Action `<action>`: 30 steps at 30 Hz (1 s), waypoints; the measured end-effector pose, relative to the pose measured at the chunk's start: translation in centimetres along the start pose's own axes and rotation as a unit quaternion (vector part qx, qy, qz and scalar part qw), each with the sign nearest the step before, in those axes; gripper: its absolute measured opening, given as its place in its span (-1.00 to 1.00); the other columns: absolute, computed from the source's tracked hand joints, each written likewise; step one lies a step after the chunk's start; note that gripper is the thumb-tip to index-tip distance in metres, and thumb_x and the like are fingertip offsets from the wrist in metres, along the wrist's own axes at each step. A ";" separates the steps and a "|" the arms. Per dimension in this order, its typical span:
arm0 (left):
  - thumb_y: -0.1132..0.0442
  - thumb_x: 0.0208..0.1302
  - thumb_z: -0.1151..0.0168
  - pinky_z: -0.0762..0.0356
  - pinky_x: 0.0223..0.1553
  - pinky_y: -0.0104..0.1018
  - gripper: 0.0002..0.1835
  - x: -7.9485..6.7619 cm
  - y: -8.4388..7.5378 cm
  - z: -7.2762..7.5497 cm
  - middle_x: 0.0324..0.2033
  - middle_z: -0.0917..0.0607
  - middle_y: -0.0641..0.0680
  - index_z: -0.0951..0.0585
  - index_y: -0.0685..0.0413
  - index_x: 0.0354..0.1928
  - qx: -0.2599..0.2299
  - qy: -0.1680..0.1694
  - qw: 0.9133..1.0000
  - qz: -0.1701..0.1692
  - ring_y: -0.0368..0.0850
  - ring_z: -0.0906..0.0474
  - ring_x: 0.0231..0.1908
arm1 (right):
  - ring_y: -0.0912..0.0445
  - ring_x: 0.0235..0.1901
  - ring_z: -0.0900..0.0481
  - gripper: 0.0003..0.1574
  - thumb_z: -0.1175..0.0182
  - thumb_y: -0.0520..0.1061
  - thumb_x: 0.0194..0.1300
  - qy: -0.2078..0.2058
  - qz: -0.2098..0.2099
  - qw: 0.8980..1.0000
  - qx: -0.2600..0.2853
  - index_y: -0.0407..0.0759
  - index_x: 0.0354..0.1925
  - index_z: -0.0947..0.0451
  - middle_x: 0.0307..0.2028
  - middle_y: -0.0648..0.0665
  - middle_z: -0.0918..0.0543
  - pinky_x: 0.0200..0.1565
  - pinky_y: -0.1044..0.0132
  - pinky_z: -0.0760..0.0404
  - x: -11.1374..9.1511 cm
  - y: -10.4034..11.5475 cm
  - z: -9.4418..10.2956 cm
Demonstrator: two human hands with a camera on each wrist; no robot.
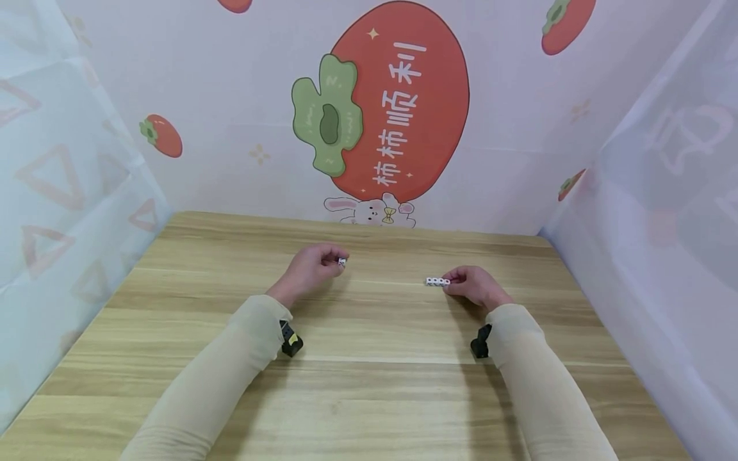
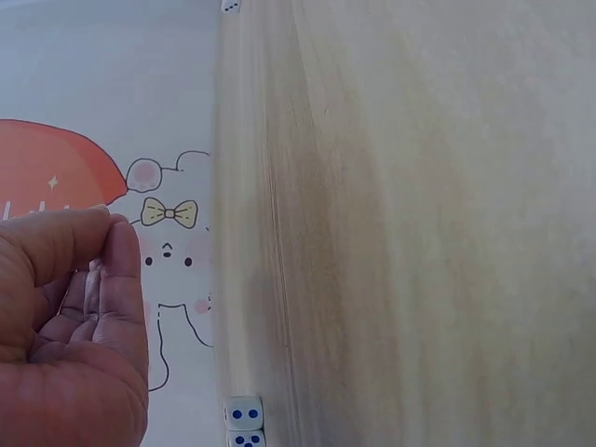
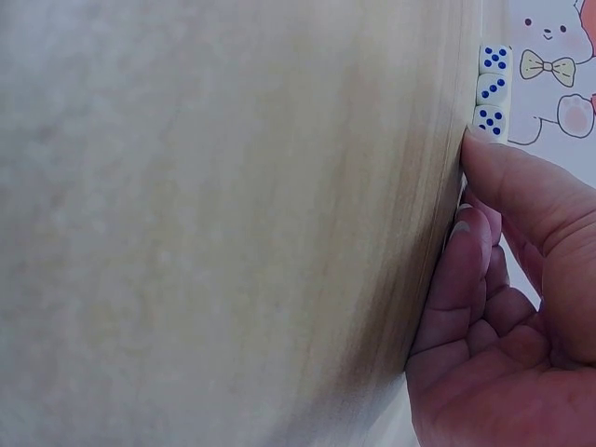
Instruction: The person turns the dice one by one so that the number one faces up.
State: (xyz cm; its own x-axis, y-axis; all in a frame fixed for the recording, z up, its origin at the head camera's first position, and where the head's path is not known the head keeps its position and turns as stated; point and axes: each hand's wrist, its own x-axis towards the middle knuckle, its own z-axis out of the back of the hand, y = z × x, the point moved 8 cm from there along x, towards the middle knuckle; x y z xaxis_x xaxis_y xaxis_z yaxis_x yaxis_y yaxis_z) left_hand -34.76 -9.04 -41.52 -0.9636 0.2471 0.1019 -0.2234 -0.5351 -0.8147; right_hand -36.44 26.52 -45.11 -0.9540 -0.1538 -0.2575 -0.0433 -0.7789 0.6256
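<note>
My left hand point(image 1: 311, 272) pinches a small white die point(image 1: 343, 261) between thumb and fingertips, above the table. In the left wrist view, the thumb and fingertips of that hand point(image 2: 79, 372) meet and the die is hidden. Two other white dice with blue pips point(image 2: 245, 413) sit at that view's bottom edge, lower than the fingertips. To the right, my right hand point(image 1: 473, 286) grips one end of a short row of dice point(image 1: 437, 282), which sticks out leftward. In the right wrist view the thumb touches the nearest die of this row point(image 3: 493, 88); the fingers curl below it.
A wood-grain tabletop point(image 1: 369, 384) stretches beneath both arms. Behind it rises a white backdrop point(image 1: 230, 186) printed with persimmons and a rabbit. Pale sheets point(image 1: 69, 160) hang along the left and right sides. Each wrist wears a small black camera point(image 1: 291, 342).
</note>
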 end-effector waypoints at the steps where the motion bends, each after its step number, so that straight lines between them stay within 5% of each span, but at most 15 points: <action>1: 0.30 0.40 -0.34 -0.63 0.03 -0.14 -0.73 0.0 0.0 0.0 -0.04 -0.76 0.08 -0.71 0.13 0.10 -0.001 0.001 1.000 0.002 -0.05 -0.64 -0.05 | -0.01 -0.12 -0.51 -0.68 -0.36 -0.10 0.42 0.000 0.000 1.000 0.000 -0.20 0.08 -0.68 -0.09 -0.15 -0.69 0.07 0.09 -0.46 0.0 0.0 0.0; 30: 0.23 0.41 -0.36 -0.65 0.07 -0.10 -0.69 -0.5 0.0 -0.4 -0.03 -0.77 0.07 -0.70 0.14 0.13 -0.027 -0.005 1.000 0.000 -0.01 -0.70 -0.01 | -0.01 -0.11 -0.51 -0.68 -0.35 -0.13 0.43 -0.001 -0.007 1.000 0.018 -0.20 0.09 -0.67 -0.07 -0.16 -0.69 0.11 0.07 -0.45 0.1 0.0 0.1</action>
State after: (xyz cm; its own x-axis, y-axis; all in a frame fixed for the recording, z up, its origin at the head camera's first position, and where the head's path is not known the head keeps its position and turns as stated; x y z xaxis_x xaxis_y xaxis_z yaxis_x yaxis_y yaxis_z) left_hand -34.23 -8.81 -41.79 -0.9648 0.2397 0.1077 -0.2161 -0.4905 -0.8442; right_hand -36.54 26.56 -45.08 -0.9540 -0.1419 -0.2641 -0.0669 -0.7579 0.6489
